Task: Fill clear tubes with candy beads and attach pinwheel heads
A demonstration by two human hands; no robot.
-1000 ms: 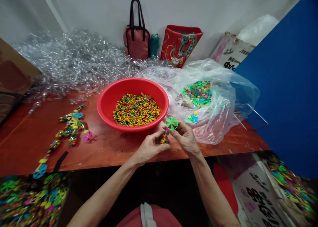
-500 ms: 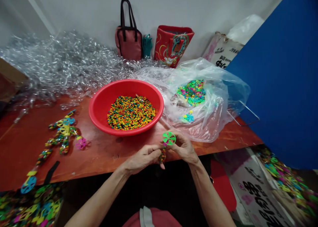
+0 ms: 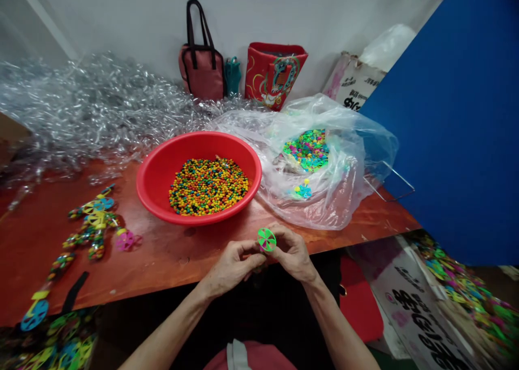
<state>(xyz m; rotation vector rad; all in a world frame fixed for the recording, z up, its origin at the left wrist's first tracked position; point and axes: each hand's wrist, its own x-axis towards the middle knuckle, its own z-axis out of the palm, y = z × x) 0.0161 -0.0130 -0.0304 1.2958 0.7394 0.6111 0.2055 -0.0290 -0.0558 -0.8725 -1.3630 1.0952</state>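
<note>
Grip is narrow, left hand (image 3: 235,267) and right hand (image 3: 294,255) pinching the green-wheeled toy (image 3: 266,240) between them at the near edge of the worktop (image 3: 162,256), red bowl (image 3: 152,183) of multicoloured balls (image 3: 208,189) just beyond, clear bag (image 3: 336,200) right, filled tubes (image 3: 97,244) left.

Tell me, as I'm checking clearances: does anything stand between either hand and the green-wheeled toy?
Nothing visible does: the left hand and the right hand both have their fingers at the green-wheeled toy. The red basin stands beyond them, not between.
</note>
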